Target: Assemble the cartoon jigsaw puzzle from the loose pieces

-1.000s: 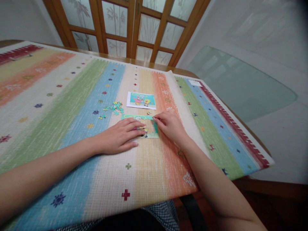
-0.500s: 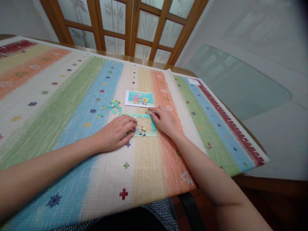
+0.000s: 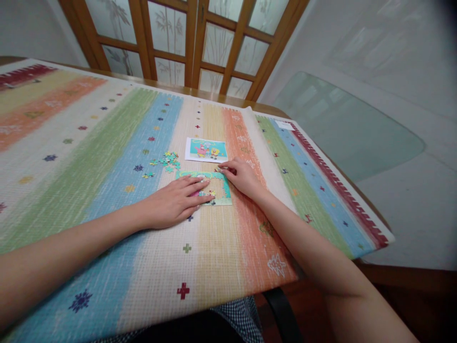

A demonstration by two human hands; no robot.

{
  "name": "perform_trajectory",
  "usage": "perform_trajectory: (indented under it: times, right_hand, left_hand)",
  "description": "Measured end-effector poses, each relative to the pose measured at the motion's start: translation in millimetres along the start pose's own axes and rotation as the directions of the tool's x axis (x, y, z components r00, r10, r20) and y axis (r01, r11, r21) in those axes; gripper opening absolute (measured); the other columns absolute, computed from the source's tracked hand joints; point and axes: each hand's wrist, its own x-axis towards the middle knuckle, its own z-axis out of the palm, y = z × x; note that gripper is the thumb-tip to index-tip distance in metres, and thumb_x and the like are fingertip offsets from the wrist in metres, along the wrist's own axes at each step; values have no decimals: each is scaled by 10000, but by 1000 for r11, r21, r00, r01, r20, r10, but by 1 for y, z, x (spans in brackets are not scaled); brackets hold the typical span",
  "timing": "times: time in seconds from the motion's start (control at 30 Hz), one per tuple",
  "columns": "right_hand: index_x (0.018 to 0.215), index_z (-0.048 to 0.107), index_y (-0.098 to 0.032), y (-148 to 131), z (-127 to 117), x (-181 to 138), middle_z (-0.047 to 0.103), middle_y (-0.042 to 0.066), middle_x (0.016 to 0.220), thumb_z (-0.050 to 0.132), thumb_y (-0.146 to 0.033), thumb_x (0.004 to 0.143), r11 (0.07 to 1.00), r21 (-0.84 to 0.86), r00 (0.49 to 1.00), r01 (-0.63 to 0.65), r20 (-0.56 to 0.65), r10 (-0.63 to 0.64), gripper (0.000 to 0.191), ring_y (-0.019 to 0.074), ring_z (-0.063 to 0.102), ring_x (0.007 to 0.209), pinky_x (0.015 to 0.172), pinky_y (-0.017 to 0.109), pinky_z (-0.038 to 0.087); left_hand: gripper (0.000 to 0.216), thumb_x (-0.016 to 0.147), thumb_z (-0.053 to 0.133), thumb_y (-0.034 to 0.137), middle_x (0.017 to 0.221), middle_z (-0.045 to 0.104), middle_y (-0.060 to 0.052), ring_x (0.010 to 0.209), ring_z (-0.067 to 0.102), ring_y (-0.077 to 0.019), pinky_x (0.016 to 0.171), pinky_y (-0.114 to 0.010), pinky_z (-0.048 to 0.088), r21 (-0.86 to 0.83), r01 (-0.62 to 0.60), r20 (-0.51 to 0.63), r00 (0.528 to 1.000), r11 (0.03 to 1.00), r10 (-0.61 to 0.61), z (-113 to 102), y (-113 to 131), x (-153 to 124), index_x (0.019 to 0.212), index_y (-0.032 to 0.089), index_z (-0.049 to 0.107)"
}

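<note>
Puzzle (image 3: 227, 189) lies on the table (image 3: 267, 108), nearer than the card (image 3: 207, 150); left hand (image 3: 174, 200) rests open on it, where sideways pressure could split joins; I cannot tell if the right hand (image 3: 241, 177) grips anything

Inward from the desk's (image 3: 221, 274) near edge, the left hand (image 3: 176, 199) lies palm down; the right hand (image 3: 243, 176) holds thumb near forefinger.

The left hand (image 3: 174, 202) lies spread over the left of the puzzle (image 3: 227, 191); the right hand (image 3: 243, 178), its fingers drawn together, is at the puzzle's top right, below the card (image 3: 207, 150). Pieces (image 3: 170, 161) lie left of the card on striped cloth (image 3: 214, 247); glazed doors (image 3: 194, 38) stand beyond
</note>
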Motion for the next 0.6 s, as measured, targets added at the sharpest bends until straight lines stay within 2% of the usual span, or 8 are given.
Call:
perform_trajectory:
  times: [0.2,0.3,0.47,0.6]
  right_hand:
    - [1023,773,-198,19,-9,19,657,54,906,651,-237,938,986,108,980,129,138,-143,154,165,582,797,752,294,421]
    - [986,745,-189,24,-12,25,652,42,862,648,-239,927,977,147,966,154,188,-180,124,167,574,776,734,293,414]
    - [961,687,-180,26,-13,30,592,1,757,646,-289,911,975,214,957,59,266,-117,127,152,520,690,665,283,385]
    - [920,652,-180,27,-11,29,561,-10,729,680,-363,883,958,287,962,-10,266,-69,189,151,503,674,637,280,386]
  left_hand:
    - [443,1076,387,372,1654,308,-43,1500,326,-266,1233,-463,219,-1,8,16,1000,1000,-8,0,-1,-1,1511,323,459]
    - [445,1076,368,372,1650,314,-57,1501,325,-272,1230,-472,225,5,-4,14,1000,1000,4,-2,0,-1,1503,303,472]
    - [443,1078,374,378,1650,313,-54,1503,324,-279,1233,-489,212,-19,12,10,1000,1000,-12,-2,2,-1,1506,312,469]
    - [440,1080,374,384,1645,326,-46,1500,331,-272,1232,-480,214,-25,17,8,1000,1000,-17,-1,1,-1,1504,322,471]
